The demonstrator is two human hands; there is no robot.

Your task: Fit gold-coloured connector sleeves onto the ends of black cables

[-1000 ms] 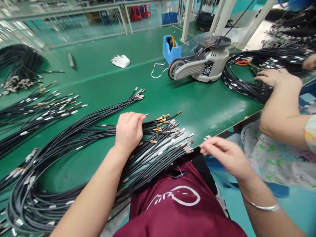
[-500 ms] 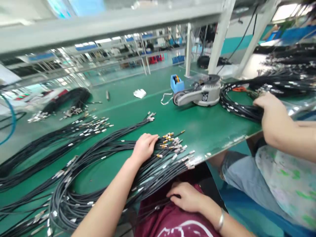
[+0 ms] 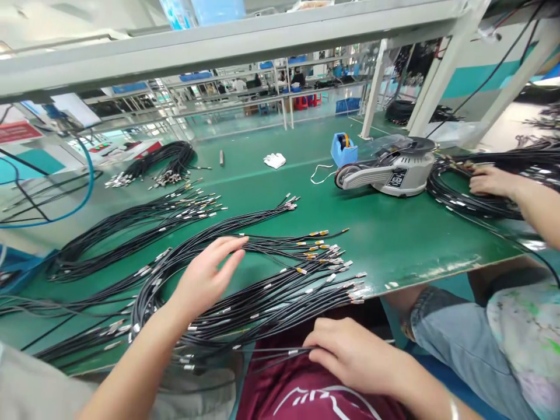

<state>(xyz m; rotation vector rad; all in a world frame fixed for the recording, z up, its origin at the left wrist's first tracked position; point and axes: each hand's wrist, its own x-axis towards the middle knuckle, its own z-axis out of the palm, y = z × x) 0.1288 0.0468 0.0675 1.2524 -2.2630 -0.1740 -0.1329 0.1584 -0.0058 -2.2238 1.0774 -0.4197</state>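
Note:
My left hand hovers over the looped bundle of black cables on the green table, its fingers stretched out and the thumb apart. Nothing is gripped in it. The bundle's connector ends, silver with some yellow marks, fan out to the right near the table's front edge. Over my lap, my right hand is closed on a few black cables that run left from its fingertips. A white label shows on one of them just before the fingers. The cable ends inside that hand are hidden.
A second cable bundle and a smaller coil lie at left. Behind are a white glove, a blue tape holder and a grey tape dispenser. At right, a co-worker's hand rests on coiled cables.
My left hand has lifted off the connector ends and moved left, its fingers opening. My right hand keeps hold of its cables. The co-worker's hand has shifted, and the view has turned left.

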